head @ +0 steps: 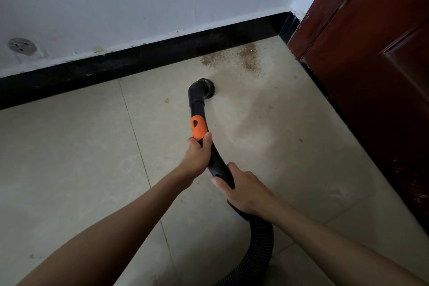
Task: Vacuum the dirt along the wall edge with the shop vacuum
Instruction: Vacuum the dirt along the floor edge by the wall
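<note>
A patch of brown dirt [234, 57] lies on the pale tile floor against the black baseboard [144, 58], near the corner by the door. The vacuum's black round brush nozzle [205, 88] sits on the floor a short way in front of the dirt, apart from it. Its black wand with an orange collar [197, 129] runs back to me. My left hand [197, 154] grips the wand just below the orange collar. My right hand [241, 189] grips it lower down, where the ribbed black hose [258, 246] begins and curves off the bottom edge.
A dark red wooden door [371, 58] stands along the right side, meeting the white wall [139, 2] at the corner. A faint dusty streak [250, 114] fans over the tiles right of the nozzle. Tile floor [69, 158] stretches to the left.
</note>
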### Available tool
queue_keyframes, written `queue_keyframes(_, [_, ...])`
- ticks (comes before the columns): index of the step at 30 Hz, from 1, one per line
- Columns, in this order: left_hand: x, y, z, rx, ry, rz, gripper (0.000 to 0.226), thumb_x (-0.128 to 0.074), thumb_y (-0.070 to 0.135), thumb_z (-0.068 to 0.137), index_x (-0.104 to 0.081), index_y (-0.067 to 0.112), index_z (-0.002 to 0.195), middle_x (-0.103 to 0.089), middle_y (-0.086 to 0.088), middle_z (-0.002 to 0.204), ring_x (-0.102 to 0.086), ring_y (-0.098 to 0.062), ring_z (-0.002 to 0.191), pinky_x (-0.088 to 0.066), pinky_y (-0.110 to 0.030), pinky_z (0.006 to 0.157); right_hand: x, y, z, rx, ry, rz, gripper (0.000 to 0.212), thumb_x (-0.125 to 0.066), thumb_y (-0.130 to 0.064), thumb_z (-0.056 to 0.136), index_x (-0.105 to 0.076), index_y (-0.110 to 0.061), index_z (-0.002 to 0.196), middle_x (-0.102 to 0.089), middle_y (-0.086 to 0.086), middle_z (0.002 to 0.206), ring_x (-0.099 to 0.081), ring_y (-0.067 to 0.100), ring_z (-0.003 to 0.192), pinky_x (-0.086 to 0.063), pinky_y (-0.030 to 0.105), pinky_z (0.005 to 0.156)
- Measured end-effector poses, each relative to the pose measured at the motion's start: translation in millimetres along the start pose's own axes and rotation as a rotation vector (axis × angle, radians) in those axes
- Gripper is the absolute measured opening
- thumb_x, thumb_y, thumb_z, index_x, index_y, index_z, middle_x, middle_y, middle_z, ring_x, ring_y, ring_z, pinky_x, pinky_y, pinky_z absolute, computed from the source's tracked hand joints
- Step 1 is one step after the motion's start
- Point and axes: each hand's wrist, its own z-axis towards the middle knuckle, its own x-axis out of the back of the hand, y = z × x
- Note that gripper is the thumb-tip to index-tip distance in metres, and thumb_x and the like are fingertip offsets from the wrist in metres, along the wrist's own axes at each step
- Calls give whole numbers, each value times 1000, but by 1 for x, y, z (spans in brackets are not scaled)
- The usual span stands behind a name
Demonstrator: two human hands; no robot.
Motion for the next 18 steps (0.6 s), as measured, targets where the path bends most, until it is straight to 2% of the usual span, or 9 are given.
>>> queue_keyframes(6, [15,1,7,24,27,-51,52,-34,46,98,-30,3,127,-50,-6,100,-53,-25,99,-48,-39,90,6,-11,9,53,-24,-22,39,-40,-57,94,-41,-18,98,-54,1,77,-54,18,67,-43,32,62])
queue_keyframes(9, [13,11,8,44,23,-31,51,-34,45,99,-30,2,127,-51,-11,106,-54,-26,101,-48,-41,92,11,-11,6,54,2,26,40,-40,-59,93,-42,-19,92,-56,3,79,-57,22,73,-47,35,67])
queue_keyframes(14, [1,22,12,19,50,-1,49,-33,44,99,-34,2,124,-50,-7,96,-52,-23,92,-45,-35,80,17,-6,6,68,39,78,39,-41,-58,93,-41,-19,88,-59,6,82,-60,26,78,-46,39,70])
queue_keyframes(18, [-12,25,15,13,101,-3,47,-28,46,100,-32,5,122,-50,-8,102,-52,-23,96,-45,-35,86,25,3,9,102,45,76,41,-42,-57,93,-44,-16,95,-62,9,89,-61,27,82,-47,40,73])
